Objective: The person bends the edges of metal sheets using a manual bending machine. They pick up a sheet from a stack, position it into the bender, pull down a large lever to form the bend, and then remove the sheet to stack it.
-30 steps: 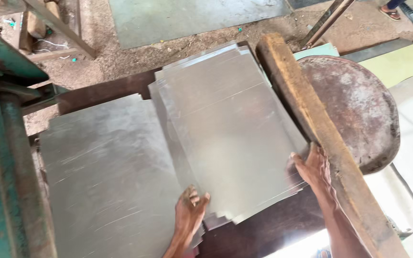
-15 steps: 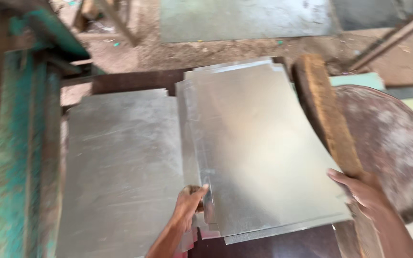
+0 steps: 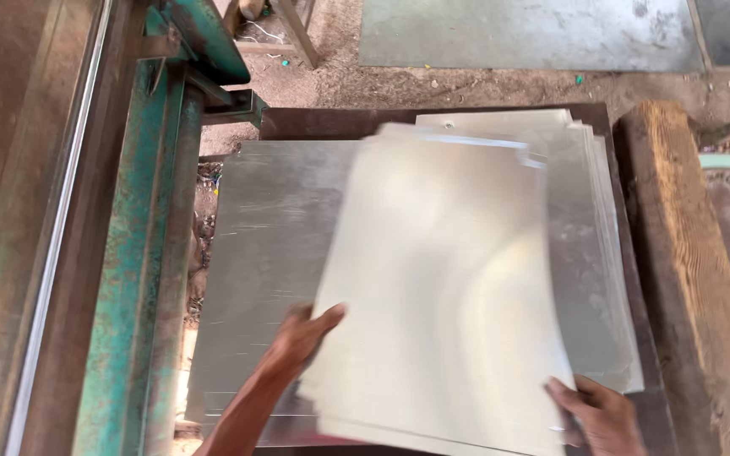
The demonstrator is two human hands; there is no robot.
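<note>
Dusty workshop floor is lying at twelve o'clock; left hand point(image 3: 302, 338) and right hand point(image 3: 601, 414) fingers are gripping the top metal sheet point(image 3: 441, 287), blurred, lifting it off the sheet stack point(image 3: 589, 253), apparently separating it.

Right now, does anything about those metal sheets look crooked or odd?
Yes. The top sheet, held by the left hand and right hand, sits skewed across the stack beneath, whose edges fan out unevenly at the right.
</note>
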